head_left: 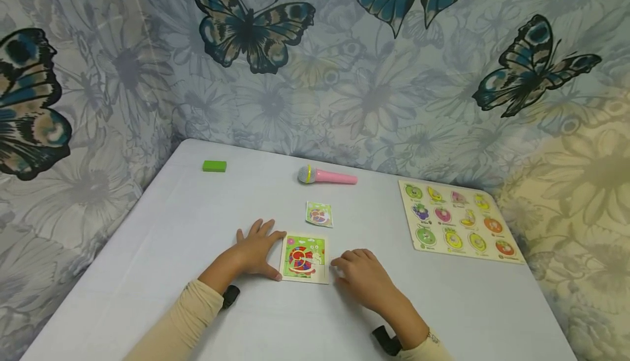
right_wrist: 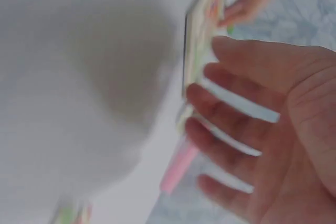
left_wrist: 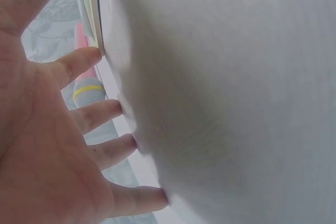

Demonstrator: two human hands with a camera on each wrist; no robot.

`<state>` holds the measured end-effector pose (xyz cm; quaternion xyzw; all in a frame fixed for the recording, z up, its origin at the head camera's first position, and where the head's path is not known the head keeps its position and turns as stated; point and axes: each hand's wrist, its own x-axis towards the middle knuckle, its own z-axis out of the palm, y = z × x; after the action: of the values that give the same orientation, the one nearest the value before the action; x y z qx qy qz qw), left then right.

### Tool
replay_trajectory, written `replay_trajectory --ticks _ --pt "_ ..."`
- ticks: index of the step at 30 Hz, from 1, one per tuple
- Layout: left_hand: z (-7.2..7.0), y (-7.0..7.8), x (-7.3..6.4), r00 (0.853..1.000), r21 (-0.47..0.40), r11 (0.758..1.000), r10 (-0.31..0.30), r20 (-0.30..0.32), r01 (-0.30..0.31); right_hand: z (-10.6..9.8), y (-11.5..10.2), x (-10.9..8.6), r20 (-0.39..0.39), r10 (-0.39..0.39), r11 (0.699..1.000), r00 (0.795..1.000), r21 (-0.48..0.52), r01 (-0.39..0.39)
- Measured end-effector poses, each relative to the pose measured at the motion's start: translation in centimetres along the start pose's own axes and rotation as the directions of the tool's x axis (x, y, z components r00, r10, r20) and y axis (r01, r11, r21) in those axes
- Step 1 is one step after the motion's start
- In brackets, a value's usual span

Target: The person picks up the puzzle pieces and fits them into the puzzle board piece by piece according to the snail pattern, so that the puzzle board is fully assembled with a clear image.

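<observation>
A small square snail puzzle, red and green in a pale frame, lies flat before me. My left hand is spread at its left side, with the thumb and index fingertip right at the frame's edge. In the left wrist view the other fingertips of the left hand meet the white tabletop. To the right of the puzzle is my right hand, fingers loosely bent and holding nothing. The right wrist view shows the right hand blurred, its fingers apart. Just behind the puzzle lies a small snail picture card.
A pink toy microphone with a grey head lies near the back edge of the white table. At the back left sits a green block. A fruit board lies on the right. Butterfly-patterned cloth rises behind the table.
</observation>
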<state>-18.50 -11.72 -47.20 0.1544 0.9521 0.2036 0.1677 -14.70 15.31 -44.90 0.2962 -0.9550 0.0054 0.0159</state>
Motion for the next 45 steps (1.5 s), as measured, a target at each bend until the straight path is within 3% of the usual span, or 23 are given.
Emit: replay_trajectory --ticks 3,7,13,26,33,38,45 --pt "-0.1 0.0 0.0 1.0 0.001 1.0 -0.002 0.002 0.002 -0.8 1.1 -1.5 0.083 0.106 0.994 0.991 -0.011 -0.106" --pt "-0.1 0.1 0.0 1.0 -0.001 1.0 -0.006 0.001 0.006 -1.3 2.3 -3.2 0.131 0.208 0.978 0.969 -0.063 -0.201" --pt "0.0 0.0 0.1 1.0 0.0 1.0 -0.005 0.006 0.005 -1.1 3.3 -4.6 0.132 0.266 0.956 0.955 -0.163 -0.244" --pt "0.3 -0.1 0.2 1.0 0.003 1.0 -0.006 0.007 0.006 -0.6 3.5 -4.4 0.1 0.206 0.971 0.973 -0.145 -0.191" --pt "-0.2 0.0 -0.1 1.0 0.009 1.0 0.0 0.007 0.0 -0.7 0.6 -1.2 0.021 0.073 0.997 0.997 -0.031 -0.073" --pt "-0.2 0.0 -0.1 1.0 0.006 1.0 0.004 0.003 -0.004 0.1 -1.3 1.1 -0.03 -0.036 0.999 0.999 -0.011 0.036" --pt "-0.1 0.1 0.0 1.0 0.01 1.0 0.003 -0.003 -0.003 0.8 -2.3 2.3 -0.036 -0.056 0.998 0.998 -0.024 0.055"
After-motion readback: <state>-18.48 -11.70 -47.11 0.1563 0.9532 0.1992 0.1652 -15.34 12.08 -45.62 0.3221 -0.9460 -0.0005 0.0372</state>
